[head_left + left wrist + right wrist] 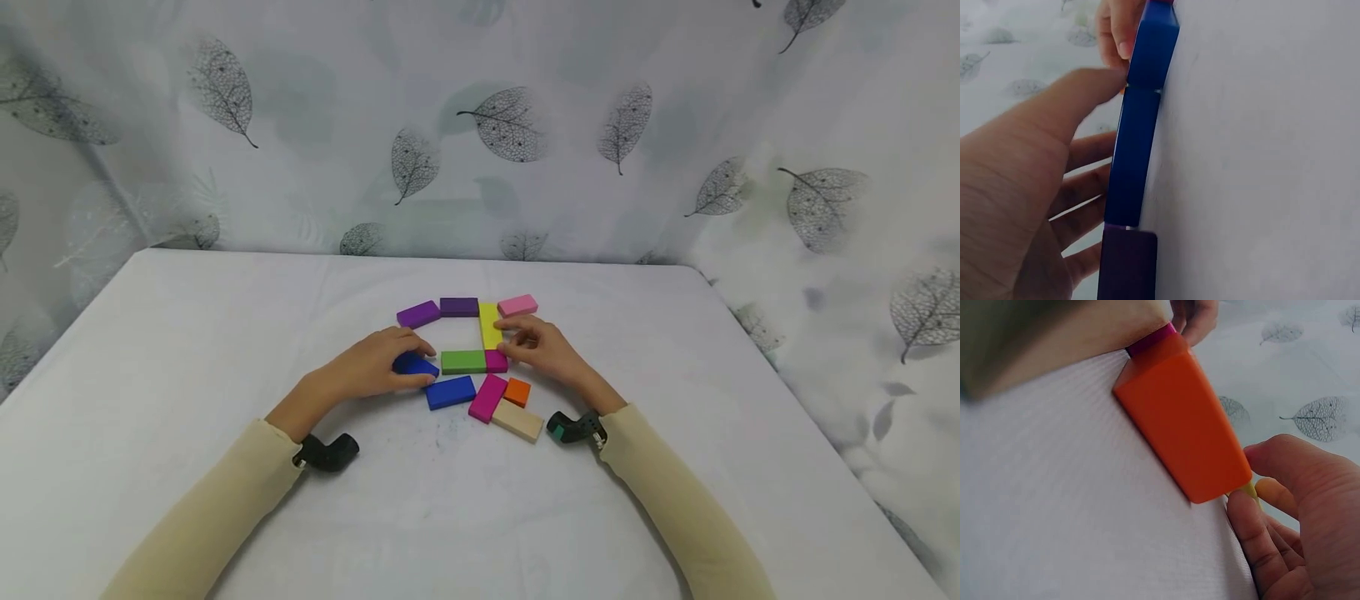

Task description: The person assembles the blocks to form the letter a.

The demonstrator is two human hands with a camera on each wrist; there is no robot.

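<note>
My left hand (375,362) lies over a blue block (414,365), its thumb along the near side and its fingers along the far side. In the left wrist view the thumb tip is by the joint between that block (1132,156) and a second blue block (1155,53). My right hand (543,346) touches the right edge of a yellow block (489,325), with index finger and thumb apart and the other fingers bent. Its thumb is near a small magenta block (496,361). The right wrist view shows an orange block (1185,425) in front of the fingertips.
Two purple blocks (459,307) and a pink block (517,305) lie at the back. A green block (463,362) adjoins the small magenta one. Nearer lie a longer magenta block (488,398) and a beige block (517,419). White cloth (450,517) covers the table.
</note>
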